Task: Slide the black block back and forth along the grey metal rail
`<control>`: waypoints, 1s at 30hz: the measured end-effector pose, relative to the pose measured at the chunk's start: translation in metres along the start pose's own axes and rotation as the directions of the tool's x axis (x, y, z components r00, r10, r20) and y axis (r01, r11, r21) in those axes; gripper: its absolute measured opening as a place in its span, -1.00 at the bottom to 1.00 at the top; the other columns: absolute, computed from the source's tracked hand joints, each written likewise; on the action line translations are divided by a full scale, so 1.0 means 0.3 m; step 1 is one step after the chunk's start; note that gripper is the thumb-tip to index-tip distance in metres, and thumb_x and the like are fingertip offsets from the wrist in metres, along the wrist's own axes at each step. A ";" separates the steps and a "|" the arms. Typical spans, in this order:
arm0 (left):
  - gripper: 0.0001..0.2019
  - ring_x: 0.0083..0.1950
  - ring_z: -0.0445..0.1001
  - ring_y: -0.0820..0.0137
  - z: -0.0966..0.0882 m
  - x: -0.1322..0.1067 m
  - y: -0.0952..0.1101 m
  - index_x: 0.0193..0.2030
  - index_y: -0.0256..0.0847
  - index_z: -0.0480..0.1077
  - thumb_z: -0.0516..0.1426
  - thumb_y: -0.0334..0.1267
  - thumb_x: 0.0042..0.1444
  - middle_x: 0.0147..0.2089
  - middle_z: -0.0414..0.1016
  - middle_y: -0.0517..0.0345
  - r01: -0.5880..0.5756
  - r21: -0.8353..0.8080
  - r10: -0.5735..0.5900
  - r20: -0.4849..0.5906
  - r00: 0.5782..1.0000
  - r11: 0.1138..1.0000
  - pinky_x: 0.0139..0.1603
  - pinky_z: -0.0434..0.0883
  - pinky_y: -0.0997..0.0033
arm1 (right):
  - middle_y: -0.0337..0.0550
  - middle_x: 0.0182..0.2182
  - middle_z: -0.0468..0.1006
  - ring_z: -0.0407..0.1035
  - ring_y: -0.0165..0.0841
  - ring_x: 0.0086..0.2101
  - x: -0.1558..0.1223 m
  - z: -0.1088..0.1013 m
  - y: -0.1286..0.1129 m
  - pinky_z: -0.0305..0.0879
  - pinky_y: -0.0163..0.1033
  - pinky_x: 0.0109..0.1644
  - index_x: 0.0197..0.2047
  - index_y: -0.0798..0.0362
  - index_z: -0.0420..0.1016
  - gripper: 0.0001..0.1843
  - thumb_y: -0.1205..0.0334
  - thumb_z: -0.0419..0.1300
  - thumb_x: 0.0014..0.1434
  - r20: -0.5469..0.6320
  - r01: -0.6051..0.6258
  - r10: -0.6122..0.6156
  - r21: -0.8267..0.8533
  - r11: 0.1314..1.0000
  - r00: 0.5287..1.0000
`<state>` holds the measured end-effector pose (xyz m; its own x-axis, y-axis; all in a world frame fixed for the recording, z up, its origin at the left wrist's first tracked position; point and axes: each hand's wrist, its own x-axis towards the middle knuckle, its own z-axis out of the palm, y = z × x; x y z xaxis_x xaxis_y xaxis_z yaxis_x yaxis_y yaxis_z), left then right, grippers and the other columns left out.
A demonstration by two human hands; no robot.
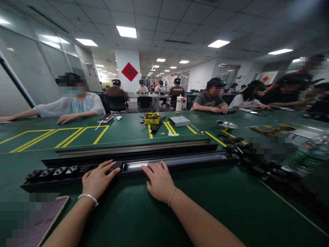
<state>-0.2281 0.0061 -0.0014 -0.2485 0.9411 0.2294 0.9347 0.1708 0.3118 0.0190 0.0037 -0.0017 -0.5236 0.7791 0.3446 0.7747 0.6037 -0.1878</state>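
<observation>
A long black rail (180, 161) lies across the green table (195, 206) in front of me, with several black socket modules (59, 171) seated in its left part. My left hand (97, 180) rests on the rail, its fingers stretched out and the fingertips touching a socket module (117, 165). Beside it my right hand (159, 180) lies flat with fingers spread on the rail's front edge. A second long black rail (133, 149) lies just behind the first.
A phone (38, 223) lies at my near left. More black modules (267, 164) are heaped at the right, near a metal bowl (226, 125). A yellow box (151, 118) and a grey box (179, 120) sit mid-table. Other people sit along the far side.
</observation>
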 end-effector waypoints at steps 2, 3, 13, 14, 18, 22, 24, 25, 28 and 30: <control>-0.60 0.15 0.24 0.28 0.001 0.000 0.001 -0.02 0.13 0.36 -0.08 0.08 0.04 0.18 0.28 0.36 -0.002 0.029 0.002 0.001 1.000 1.000 0.03 0.17 0.21 | -0.19 0.06 0.27 0.07 -0.30 0.04 0.000 0.002 0.000 -0.30 -0.02 0.19 0.16 -0.15 0.10 -0.47 0.15 0.03 0.09 0.002 -0.002 0.002 -0.004 1.000 1.000; -0.59 0.15 0.25 0.28 0.000 0.000 0.001 -0.02 0.13 0.36 -0.09 0.09 0.04 0.18 0.27 0.35 -0.001 0.043 0.001 0.002 1.000 0.999 0.03 0.16 0.20 | -0.19 0.06 0.27 0.07 -0.30 0.04 0.000 0.002 0.001 -0.31 -0.02 0.19 0.16 -0.15 0.10 -0.47 0.15 0.03 0.09 0.005 -0.003 0.003 -0.004 1.000 1.000; -0.58 0.16 0.24 0.27 -0.005 0.003 0.009 -0.03 0.12 0.36 -0.10 0.11 0.03 0.19 0.25 0.35 0.008 0.060 -0.009 0.008 1.000 0.998 0.04 0.15 0.16 | -0.17 0.04 0.29 0.08 -0.30 0.03 -0.001 -0.008 0.001 -0.30 -0.03 0.19 0.15 -0.14 0.12 -0.47 0.17 0.03 0.08 0.004 0.003 -0.003 0.021 1.000 1.000; -0.58 0.16 0.24 0.27 -0.005 0.002 0.009 -0.04 0.12 0.37 -0.09 0.10 0.04 0.19 0.26 0.35 0.006 0.058 -0.006 0.006 1.000 0.998 0.03 0.16 0.17 | -0.17 0.04 0.29 0.09 -0.29 0.03 -0.001 -0.008 0.000 -0.30 -0.03 0.19 0.15 -0.14 0.12 -0.47 0.17 0.03 0.08 0.007 0.004 -0.004 0.021 1.000 1.000; -0.60 0.15 0.24 0.28 -0.008 -0.001 0.010 -0.04 0.13 0.37 -0.09 0.08 0.04 0.18 0.26 0.37 0.013 0.042 -0.013 0.008 1.000 0.999 0.01 0.18 0.21 | -0.17 0.05 0.28 0.08 -0.30 0.03 0.000 -0.005 -0.001 -0.29 -0.02 0.19 0.16 -0.15 0.10 -0.46 0.16 0.03 0.08 0.015 -0.003 0.003 -0.002 1.000 1.000; -0.61 0.15 0.25 0.29 -0.007 0.000 0.007 -0.05 0.15 0.38 -0.07 0.08 0.03 0.16 0.29 0.39 0.006 0.011 -0.006 0.001 1.000 1.000 0.01 0.19 0.25 | -0.18 0.05 0.28 0.08 -0.30 0.04 0.001 -0.004 -0.001 -0.29 -0.02 0.19 0.16 -0.15 0.10 -0.46 0.16 0.03 0.08 0.017 0.001 -0.001 -0.010 1.000 1.000; -0.61 0.15 0.25 0.30 -0.005 0.000 0.004 -0.05 0.15 0.38 -0.07 0.09 0.03 0.15 0.31 0.40 0.001 0.003 -0.001 0.004 1.000 1.000 0.01 0.19 0.26 | -0.18 0.05 0.28 0.09 -0.30 0.03 0.001 -0.004 0.000 -0.29 -0.02 0.19 0.16 -0.14 0.11 -0.46 0.17 0.03 0.08 0.008 0.002 -0.002 0.000 1.000 1.000; -0.60 0.16 0.24 0.30 -0.005 0.001 0.003 -0.04 0.14 0.37 -0.08 0.09 0.03 0.15 0.30 0.40 0.001 0.005 -0.001 0.010 1.000 1.000 0.01 0.19 0.26 | -0.18 0.05 0.28 0.09 -0.30 0.03 0.001 -0.004 0.000 -0.29 -0.02 0.19 0.15 -0.14 0.12 -0.47 0.17 0.03 0.08 0.002 0.002 -0.002 0.006 1.000 1.000; -0.59 0.17 0.22 0.29 -0.005 0.000 0.005 -0.03 0.12 0.36 -0.09 0.09 0.04 0.18 0.27 0.38 0.009 0.027 -0.009 0.024 1.000 1.000 0.02 0.18 0.22 | -0.17 0.04 0.29 0.10 -0.28 0.03 0.001 -0.002 0.001 -0.29 -0.01 0.19 0.15 -0.13 0.13 -0.47 0.17 0.04 0.08 -0.008 0.003 -0.002 0.024 1.000 1.000; -0.59 0.18 0.21 0.29 -0.005 -0.001 0.008 -0.02 0.12 0.35 -0.10 0.08 0.05 0.19 0.25 0.37 0.017 0.044 -0.018 0.021 1.000 0.999 0.02 0.17 0.18 | -0.17 0.04 0.29 0.10 -0.28 0.03 0.000 -0.001 0.002 -0.29 -0.01 0.19 0.15 -0.13 0.13 -0.47 0.17 0.04 0.08 -0.009 0.002 -0.002 0.030 1.000 1.000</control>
<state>-0.2262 0.0059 0.0008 -0.2595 0.9439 0.2042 0.9406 0.1991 0.2751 0.0195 0.0040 -0.0015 -0.5219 0.7764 0.3533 0.7627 0.6102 -0.2141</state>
